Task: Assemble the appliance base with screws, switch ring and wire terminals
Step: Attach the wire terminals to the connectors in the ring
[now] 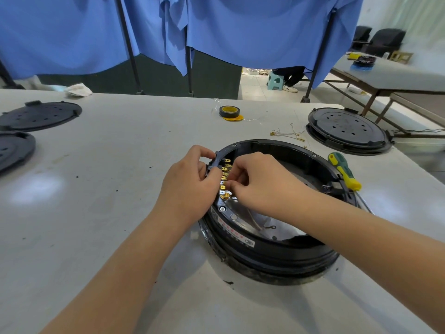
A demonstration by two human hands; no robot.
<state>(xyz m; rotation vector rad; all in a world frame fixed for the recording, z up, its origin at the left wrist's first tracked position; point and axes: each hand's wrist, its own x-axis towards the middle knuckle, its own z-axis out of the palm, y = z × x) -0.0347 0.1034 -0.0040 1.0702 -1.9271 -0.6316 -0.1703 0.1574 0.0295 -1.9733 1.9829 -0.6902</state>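
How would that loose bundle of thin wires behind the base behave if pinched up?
The thin wires look slack and curled, so probably floppy and very light. Their small brass terminals would likely dangle and could snag. Unlikely to roll.

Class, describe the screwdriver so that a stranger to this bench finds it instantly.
Start at the big black ring-shaped base under the hands. On its far right rim lies the screwdriver. Its green and yellow handle is unlike anything nearby.
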